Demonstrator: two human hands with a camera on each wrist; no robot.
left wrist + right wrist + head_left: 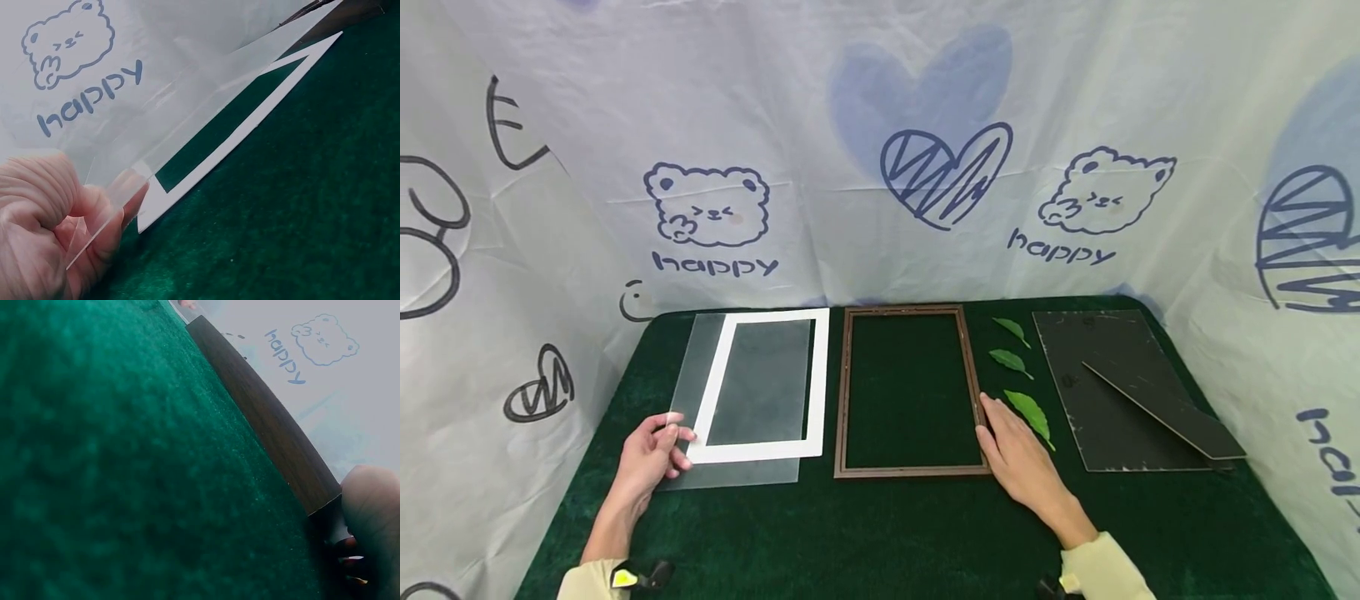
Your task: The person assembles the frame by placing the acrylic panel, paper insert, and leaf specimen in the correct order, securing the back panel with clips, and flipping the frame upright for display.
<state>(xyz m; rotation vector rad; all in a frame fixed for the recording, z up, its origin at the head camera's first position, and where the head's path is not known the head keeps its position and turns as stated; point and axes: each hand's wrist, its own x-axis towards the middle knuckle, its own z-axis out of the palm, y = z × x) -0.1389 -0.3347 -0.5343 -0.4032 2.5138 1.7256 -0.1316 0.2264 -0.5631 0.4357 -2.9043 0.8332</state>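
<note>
My left hand [651, 454] pinches the lower left part of a clear sheet [696, 367] between thumb and fingers. In the left wrist view the clear sheet [194, 115] is tilted, raised over a white rectangular mat [222, 150] that lies on the green cloth. The head view shows the mat [818, 383] through and beside the sheet. A brown wooden picture frame [842, 400] lies flat in the middle. My right hand [1022, 458] rests against its right side, fingers extended. The right wrist view shows the thumb by the frame's corner [315, 494]; the other fingers are mostly dark there.
Several green leaves [1011, 361] lie in a column right of the frame. Farther right is a black backing board [1105, 425] with a stand flap [1180, 417] angled up from it. A printed white curtain [820, 250] hangs behind and at both sides of the table.
</note>
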